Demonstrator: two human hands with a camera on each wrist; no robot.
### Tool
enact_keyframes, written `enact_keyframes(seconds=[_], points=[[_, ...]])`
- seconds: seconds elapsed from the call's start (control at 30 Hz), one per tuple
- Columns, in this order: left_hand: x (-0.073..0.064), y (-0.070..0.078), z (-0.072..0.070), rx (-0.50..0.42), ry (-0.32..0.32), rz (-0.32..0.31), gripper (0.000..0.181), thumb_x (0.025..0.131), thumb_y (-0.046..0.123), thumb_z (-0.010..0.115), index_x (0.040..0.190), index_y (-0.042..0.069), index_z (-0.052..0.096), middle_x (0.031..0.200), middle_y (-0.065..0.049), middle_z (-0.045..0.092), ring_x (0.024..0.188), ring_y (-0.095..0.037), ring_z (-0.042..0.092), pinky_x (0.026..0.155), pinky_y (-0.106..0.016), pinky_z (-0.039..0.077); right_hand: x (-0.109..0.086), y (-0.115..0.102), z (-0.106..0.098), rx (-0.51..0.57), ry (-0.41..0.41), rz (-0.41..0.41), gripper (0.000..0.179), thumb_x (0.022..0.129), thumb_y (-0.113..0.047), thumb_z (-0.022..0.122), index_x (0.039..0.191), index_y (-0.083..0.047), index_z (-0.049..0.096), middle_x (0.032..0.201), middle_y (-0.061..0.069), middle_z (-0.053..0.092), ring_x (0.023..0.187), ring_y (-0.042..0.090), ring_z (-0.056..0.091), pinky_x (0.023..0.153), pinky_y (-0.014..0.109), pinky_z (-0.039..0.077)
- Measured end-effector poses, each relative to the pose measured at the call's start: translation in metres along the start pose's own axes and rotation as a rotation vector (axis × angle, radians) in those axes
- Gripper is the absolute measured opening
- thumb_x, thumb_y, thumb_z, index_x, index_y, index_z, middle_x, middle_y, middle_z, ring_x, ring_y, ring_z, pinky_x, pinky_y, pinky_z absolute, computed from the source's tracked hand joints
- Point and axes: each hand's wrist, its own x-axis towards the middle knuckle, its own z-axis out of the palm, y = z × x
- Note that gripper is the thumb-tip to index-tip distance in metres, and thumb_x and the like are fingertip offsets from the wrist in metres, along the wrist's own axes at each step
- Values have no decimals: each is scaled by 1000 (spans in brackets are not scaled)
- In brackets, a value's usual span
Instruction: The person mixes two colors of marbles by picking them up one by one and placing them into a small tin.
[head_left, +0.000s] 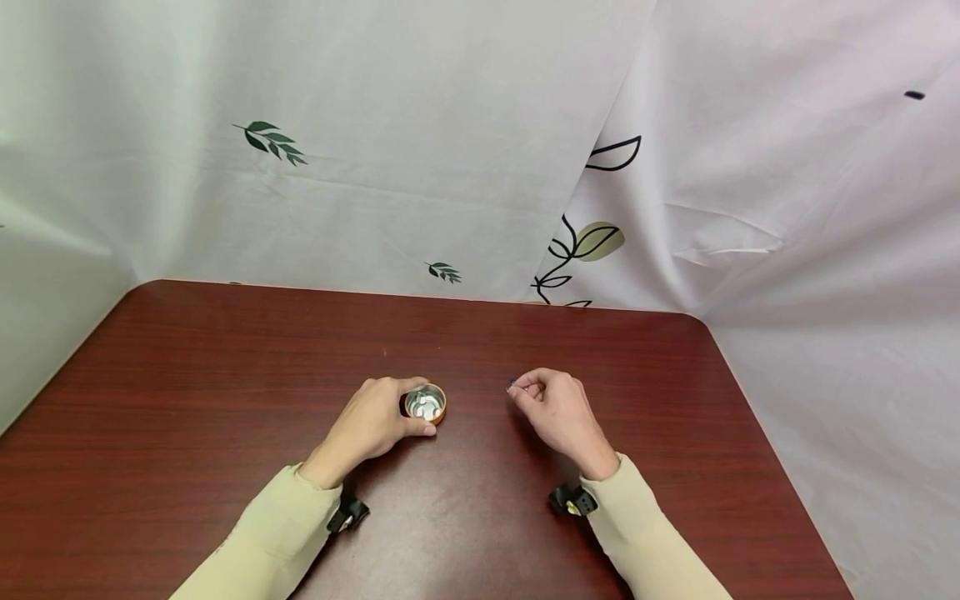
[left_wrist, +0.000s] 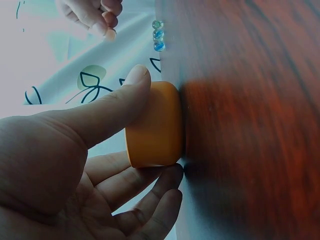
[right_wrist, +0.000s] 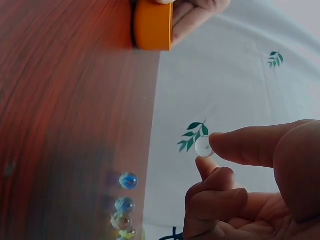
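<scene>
Near the middle of the table, a small round orange tin (head_left: 426,403) stands upright with its silvery inside facing up; what lies in it I cannot tell. My left hand (head_left: 375,418) grips its sides between thumb and fingers. Off to the right, my right hand (head_left: 558,410) pinches a clear glass marble (right_wrist: 204,146) between thumb and index finger, above the table. Several blue and yellowish glass marbles (right_wrist: 124,204) sit in a row on the tabletop beneath that hand, mostly hidden by it in the head view.
The dark red wood-grain table (head_left: 285,350) has rounded far corners. White cloth (head_left: 420,108) with leaf prints hangs along its back and sides. A black wrist camera (head_left: 348,512) is strapped at the left sleeve, another (head_left: 573,500) at the right.
</scene>
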Motion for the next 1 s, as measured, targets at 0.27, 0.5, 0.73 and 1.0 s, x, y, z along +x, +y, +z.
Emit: enact_keyframes(seconds=[0.27, 0.5, 0.73, 1.0], points=[[0, 1, 0, 1, -2, 3, 56, 74, 32, 91, 125, 18, 72, 97, 2, 74, 98, -33, 63, 85, -45, 49, 0, -8, 4, 19, -16, -16, 5, 90, -20, 74, 89, -15, 75, 67, -7, 60, 60, 10, 54, 60, 27, 45], [1, 0, 0, 2, 5, 8, 56, 73, 32, 91, 124, 18, 72, 96, 3, 74, 96, -32, 63, 85, -44, 49, 0, -16, 9, 31, -33, -41, 6, 91, -20, 74, 88, -15, 75, 65, -8, 59, 58, 10, 53, 58, 27, 44], [0, 0, 0, -7, 20, 37, 54, 72, 32, 92, 121, 17, 73, 93, 3, 74, 92, -31, 64, 82, -44, 50, 1, -24, 16, 47, -45, -74, 5, 92, -19, 73, 89, -15, 75, 64, -7, 58, 57, 9, 53, 56, 27, 45], [0, 0, 0, -14, 23, 57, 52, 73, 31, 91, 120, 16, 74, 97, 3, 75, 91, -26, 66, 85, -45, 48, 2, -33, 23, 68, -92, -85, 7, 94, -19, 71, 93, -13, 74, 66, -6, 60, 57, 10, 55, 57, 28, 47]])
